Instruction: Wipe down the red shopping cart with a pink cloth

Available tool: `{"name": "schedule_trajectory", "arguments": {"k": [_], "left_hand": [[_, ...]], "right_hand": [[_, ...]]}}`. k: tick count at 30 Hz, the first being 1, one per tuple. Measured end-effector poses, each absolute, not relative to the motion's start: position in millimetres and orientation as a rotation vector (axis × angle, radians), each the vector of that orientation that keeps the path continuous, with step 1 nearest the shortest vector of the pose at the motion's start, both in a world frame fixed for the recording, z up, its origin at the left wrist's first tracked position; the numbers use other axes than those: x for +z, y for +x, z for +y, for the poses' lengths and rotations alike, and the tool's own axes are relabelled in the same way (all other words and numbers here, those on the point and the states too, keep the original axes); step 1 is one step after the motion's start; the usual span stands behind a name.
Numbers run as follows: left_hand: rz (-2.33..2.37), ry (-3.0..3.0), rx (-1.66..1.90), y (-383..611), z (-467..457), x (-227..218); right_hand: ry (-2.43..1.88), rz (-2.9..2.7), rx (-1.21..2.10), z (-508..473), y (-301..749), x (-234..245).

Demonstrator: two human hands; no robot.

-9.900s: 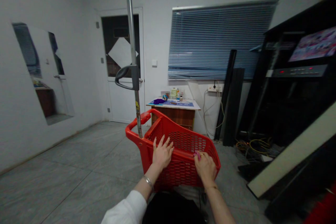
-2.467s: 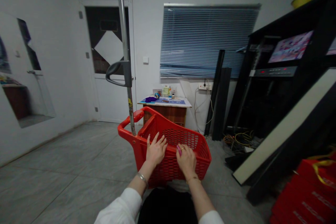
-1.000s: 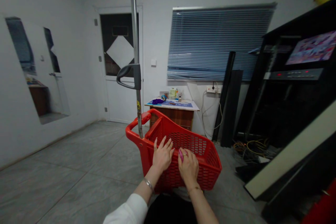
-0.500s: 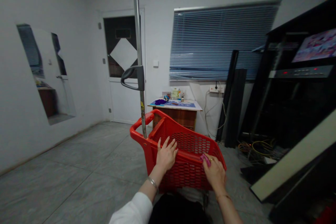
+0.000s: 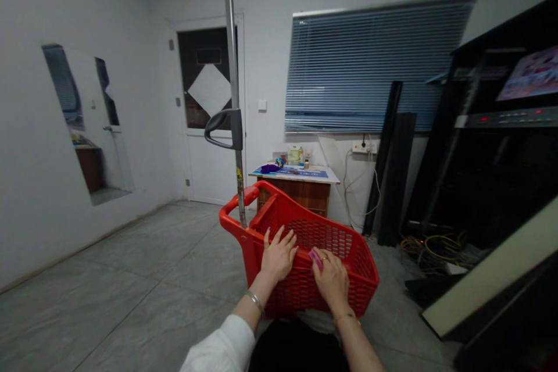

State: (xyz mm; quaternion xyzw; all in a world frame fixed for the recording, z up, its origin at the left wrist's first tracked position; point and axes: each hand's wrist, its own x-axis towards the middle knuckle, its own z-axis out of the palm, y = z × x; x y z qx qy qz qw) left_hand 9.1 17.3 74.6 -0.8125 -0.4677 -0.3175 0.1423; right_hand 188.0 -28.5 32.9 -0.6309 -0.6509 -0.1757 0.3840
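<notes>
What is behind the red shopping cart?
Behind the red cart, as seen from here, stands a brown cabinet; on its top are a purple item and some small bottles. The cart's side covers the cabinet's lower front, so whatever is there can't be seen.

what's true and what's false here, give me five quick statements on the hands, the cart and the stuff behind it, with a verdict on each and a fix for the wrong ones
1. The right hand holds a pink cloth at the near side of the red cart. True.
2. A silver bracelet sits on the wrist of the left hand. True.
3. The left hand grips the grey handle on the metal pole. False: it lies at the near rim of the red cart.
4. A purple item lies on the table behind the cart. True.
5. The blinds are pulled all the way up. False: they hang lowered.
</notes>
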Motion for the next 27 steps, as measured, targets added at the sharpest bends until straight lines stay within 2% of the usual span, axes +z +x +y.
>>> {"name": "schedule_trajectory", "arguments": {"k": [12,23,27], "left_hand": [[-1.372,-2.334,-0.925,11,20,72],[-1.401,-2.359,-0.917,12,15,77],[-1.364,-2.343,-0.893,9,17,76]], "right_hand": [[-1.625,-1.533,-0.377,-40,273,13],[-1.648,-1.634,-0.480,-28,175,40],[-1.625,-1.676,-0.469,-31,187,38]]}}
